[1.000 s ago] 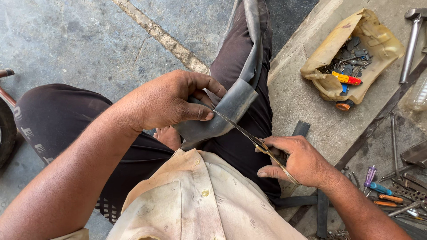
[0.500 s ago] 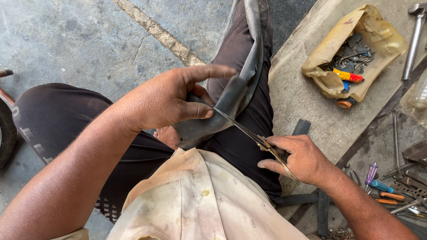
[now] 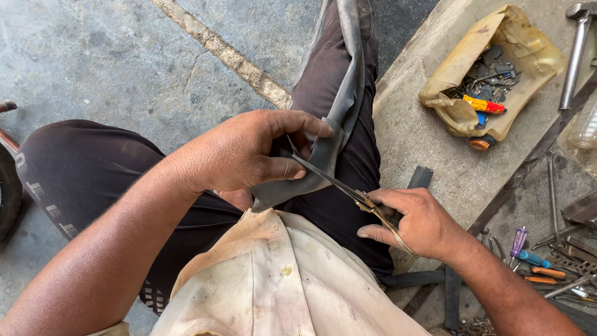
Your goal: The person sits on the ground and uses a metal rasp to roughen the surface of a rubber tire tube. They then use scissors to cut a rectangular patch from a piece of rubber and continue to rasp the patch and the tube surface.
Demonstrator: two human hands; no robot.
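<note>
Setting was a grey concrete floor (image 3: 124, 56) with a pale seam running across it, and a raised concrete slab (image 3: 429, 137) on the person's right. The person sat with dark trousers (image 3: 81, 180) and a stained cream shirt (image 3: 280, 286) filling the lower view.

Right hand (image 3: 416, 224) was closed around the handles of a pair of scissors (image 3: 348, 193); the handles were mostly hidden inside the fist, so only a thin metal loop showed below the knuckles. The blades stood slightly parted, tips buried in a strip of black rubber tube (image 3: 329, 149).

Left hand (image 3: 249, 152) pinched that rubber just beyond the blade tips, thumb on the near face, fingers curled over the top. The fingertips covered the cut line, so its extent could not be read. The tube ran away from the grip along the right thigh and left the frame at the top edge.

Further right of the scissor hand: a torn yellowish plastic container (image 3: 497, 74) of small parts on the slab, a hammer (image 3: 575, 50) partly cut off, and screwdrivers (image 3: 535, 261) at the edge.
</note>
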